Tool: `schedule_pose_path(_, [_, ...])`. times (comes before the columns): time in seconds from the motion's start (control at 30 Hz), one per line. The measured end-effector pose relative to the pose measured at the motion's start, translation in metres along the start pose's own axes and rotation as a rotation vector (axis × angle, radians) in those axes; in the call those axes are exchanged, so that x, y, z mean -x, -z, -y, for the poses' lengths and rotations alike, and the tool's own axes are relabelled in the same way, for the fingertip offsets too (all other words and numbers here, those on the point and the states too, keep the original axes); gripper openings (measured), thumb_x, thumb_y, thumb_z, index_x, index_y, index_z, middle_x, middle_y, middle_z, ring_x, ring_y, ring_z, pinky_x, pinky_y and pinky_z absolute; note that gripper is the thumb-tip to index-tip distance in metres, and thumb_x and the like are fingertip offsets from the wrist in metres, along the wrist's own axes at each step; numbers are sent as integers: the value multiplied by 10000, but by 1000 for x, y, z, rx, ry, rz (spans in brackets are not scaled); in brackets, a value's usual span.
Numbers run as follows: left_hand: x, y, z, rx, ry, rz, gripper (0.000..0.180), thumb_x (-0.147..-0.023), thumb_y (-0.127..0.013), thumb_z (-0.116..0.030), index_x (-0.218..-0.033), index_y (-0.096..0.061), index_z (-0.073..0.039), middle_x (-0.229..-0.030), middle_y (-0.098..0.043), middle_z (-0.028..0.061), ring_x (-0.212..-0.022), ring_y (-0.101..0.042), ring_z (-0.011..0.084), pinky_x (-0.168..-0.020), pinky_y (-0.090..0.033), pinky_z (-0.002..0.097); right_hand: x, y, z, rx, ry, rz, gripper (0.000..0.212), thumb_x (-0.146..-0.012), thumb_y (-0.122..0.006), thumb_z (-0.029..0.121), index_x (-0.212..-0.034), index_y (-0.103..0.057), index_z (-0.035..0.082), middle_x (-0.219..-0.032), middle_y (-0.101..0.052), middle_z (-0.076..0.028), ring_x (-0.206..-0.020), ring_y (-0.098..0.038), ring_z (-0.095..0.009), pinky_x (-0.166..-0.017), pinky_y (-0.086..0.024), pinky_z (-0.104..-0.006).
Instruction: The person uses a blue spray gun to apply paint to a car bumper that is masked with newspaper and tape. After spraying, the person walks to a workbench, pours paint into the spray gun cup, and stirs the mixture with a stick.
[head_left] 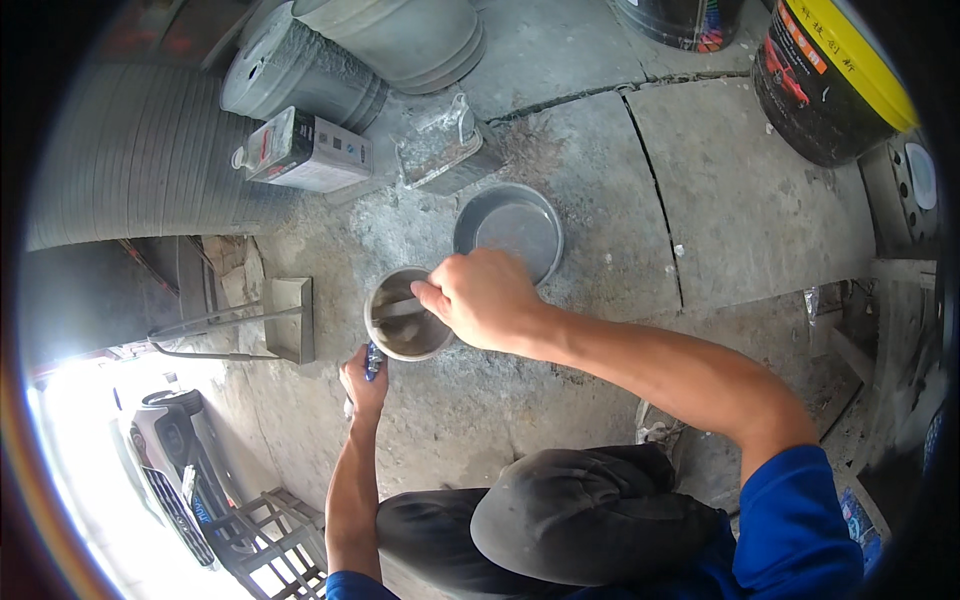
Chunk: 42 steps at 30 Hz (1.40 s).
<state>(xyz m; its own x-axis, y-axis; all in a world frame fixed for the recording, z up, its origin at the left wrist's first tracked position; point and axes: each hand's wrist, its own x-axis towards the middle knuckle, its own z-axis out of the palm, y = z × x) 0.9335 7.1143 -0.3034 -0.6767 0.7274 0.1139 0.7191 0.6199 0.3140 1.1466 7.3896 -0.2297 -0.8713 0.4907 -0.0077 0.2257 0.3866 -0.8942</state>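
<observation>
— On the cracked concrete floor [720, 200], how many round tins?
— Two: one open can [405, 318] of grey paste, one empty lid [510, 230] just beyond it.
— And the hands?
— The right hand [485, 298] is closed around a stirring stick [398, 308] dipped in the can. The left hand [365, 380] grips a small blue object [373, 360] touching the can's near rim.
— Anything else?
— One rectangular tin [305, 150], lying on its side.
</observation>
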Motion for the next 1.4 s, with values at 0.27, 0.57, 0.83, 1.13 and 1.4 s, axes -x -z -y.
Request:
schedule_pose_path(0.27, [1, 13, 21, 16, -8, 80, 110, -731, -713, -51, -734, -618, 5, -598, -553, 208, -522, -588, 336, -515, -430, 381, -18, 68, -5, 6, 231, 349, 248, -923, -664, 307, -973, -771, 88, -645, -681, -120, -532, -623, -178, -506, -466, -365])
schedule_pose_path(0.57, [-2, 10, 10, 179, -128, 64, 91, -780, -663, -48, -778, -673, 43, -643, -657, 174, -610, -689, 228, -570, -489, 357, -6, 26, 7, 300, 724, -127, 255, -918, -645, 378, -945, -751, 148, -624, -605, -37, -511, -608, -150, -392, -445, -312])
schedule_pose_path(0.83, [-1, 5, 2, 231, -173, -63, 163, -749, -703, -141, -781, -676, 17, -731, -692, 193, -682, -689, 353, -611, -502, 398, 6, 7, 11, 217, 437, -85, 291, -951, -606, 345, -892, -732, 90, -600, -644, -91, -507, -647, -218, -460, -487, -354])
schedule_pose_path(1.13, [2, 0, 17, 3, -74, -12, 198, -679, -660, -59, -872, -624, -32, -690, -575, 206, -669, -563, 440, -596, -461, 404, 39, -3, -4, -308, -64, -325, 401, -992, -580, 277, -722, -671, -6, -497, -536, -100, -410, -478, -185, -437, -347, -361])
schedule_pose_path(1.4, [-1, 3, 12, 75, -78, -52, 117, -705, -663, -64, -810, -620, -35, -668, -587, 202, -640, -575, 433, -573, -455, 421, 28, -8, -29, -747, -91, 184, 334, -951, -623, 271, -772, -736, 12, -514, -594, -62, -420, -451, -108, -420, -332, -334])
